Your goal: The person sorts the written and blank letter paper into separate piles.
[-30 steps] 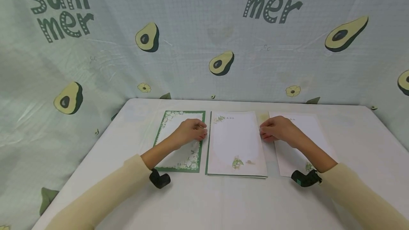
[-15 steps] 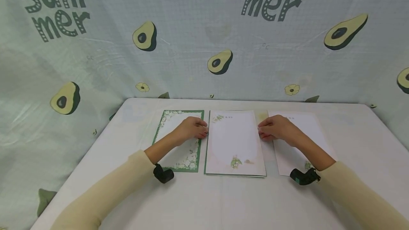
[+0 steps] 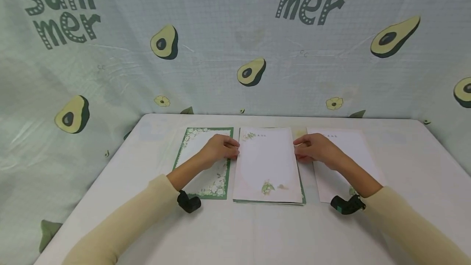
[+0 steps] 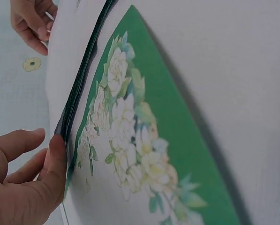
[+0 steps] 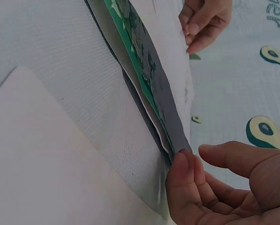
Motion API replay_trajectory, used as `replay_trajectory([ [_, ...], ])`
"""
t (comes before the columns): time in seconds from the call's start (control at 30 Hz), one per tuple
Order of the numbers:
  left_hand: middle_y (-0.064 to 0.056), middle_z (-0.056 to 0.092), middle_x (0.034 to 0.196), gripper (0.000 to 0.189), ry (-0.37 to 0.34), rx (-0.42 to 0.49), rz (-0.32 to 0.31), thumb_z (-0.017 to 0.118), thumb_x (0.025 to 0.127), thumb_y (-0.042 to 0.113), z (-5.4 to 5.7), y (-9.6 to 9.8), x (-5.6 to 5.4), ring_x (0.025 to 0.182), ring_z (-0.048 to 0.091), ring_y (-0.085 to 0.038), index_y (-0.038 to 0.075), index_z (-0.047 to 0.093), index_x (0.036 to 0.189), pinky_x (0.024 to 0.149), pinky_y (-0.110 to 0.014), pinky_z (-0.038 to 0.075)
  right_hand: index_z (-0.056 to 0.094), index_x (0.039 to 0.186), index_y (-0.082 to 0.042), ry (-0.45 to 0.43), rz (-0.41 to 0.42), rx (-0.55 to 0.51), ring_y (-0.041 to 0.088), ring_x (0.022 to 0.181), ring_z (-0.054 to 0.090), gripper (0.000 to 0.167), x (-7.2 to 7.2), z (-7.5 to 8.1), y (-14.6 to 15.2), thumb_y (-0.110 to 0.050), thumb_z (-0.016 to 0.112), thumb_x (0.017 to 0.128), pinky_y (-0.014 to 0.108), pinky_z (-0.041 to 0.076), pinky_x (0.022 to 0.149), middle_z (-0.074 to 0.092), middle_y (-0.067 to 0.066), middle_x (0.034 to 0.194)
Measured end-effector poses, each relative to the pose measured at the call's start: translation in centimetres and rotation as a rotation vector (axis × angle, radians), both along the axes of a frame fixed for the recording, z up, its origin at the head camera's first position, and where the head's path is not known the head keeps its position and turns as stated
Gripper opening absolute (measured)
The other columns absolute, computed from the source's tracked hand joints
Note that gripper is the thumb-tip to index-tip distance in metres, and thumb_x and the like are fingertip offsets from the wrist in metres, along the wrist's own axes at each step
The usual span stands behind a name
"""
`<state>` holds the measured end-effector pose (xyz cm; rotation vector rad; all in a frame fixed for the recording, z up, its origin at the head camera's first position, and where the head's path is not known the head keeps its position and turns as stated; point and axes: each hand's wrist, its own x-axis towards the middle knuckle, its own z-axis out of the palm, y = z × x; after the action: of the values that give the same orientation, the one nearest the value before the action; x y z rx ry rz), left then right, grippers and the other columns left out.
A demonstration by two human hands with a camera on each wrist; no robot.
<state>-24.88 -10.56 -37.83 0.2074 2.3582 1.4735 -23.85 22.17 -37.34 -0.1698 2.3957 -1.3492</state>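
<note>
A pale stationery sheet [image 3: 268,162] with small plant prints tops a stack of paper in the middle of the table. My left hand [image 3: 218,148] touches the stack's left edge with its fingertips, and its thumb stands off the paper in the left wrist view. At the opposite edge, my right hand [image 3: 320,148] has its fingertips against the paper. The right wrist view shows that thumb apart from the fingers and the layered sheets [image 5: 161,93] bowed, a green-bordered one among them. Under my left forearm lies a green-bordered floral sheet [image 4: 125,117].
Another pale sheet [image 3: 349,146] lies on the right, partly beneath my right hand and wrist. The white-covered table [image 3: 254,236] ends at a back wall of avocado-print cloth [image 3: 206,81]. Each wrist carries a small black camera [image 3: 189,202].
The top sheet has slid slightly left on the stack, baring a green strip at the lower right. My right hand has moved left with its edge; my left fingertips have closed up to the stack.
</note>
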Motion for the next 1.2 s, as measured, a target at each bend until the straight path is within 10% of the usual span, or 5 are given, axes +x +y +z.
replay_trajectory([
  [0.47,-0.014,0.066,0.102,0.032,-0.084,0.273,0.114,0.065,0.097,-0.004,-0.6,0.6,-0.2,0.082,0.069,-0.015,-0.011,0.059,0.127,0.081,-0.028,0.061,0.046,0.144,0.009,-0.043,-0.110,-0.238,0.009,0.095,0.068,0.052,0.0,-1.4,-0.5,-0.007,0.066,0.099,0.025,0.060,0.088,0.058,0.018,0.122],
  [1.2,-0.018,0.070,0.105,0.033,-0.064,0.358,0.146,0.065,0.096,-0.005,0.0,2.5,0.2,0.082,0.070,-0.015,-0.008,0.059,0.128,0.093,-0.040,0.060,0.050,0.145,0.002,0.136,-0.159,-0.176,0.014,0.099,0.065,0.049,0.6,-0.4,0.8,-0.010,0.066,0.099,0.026,0.060,0.088,0.056,0.021,0.126],
])
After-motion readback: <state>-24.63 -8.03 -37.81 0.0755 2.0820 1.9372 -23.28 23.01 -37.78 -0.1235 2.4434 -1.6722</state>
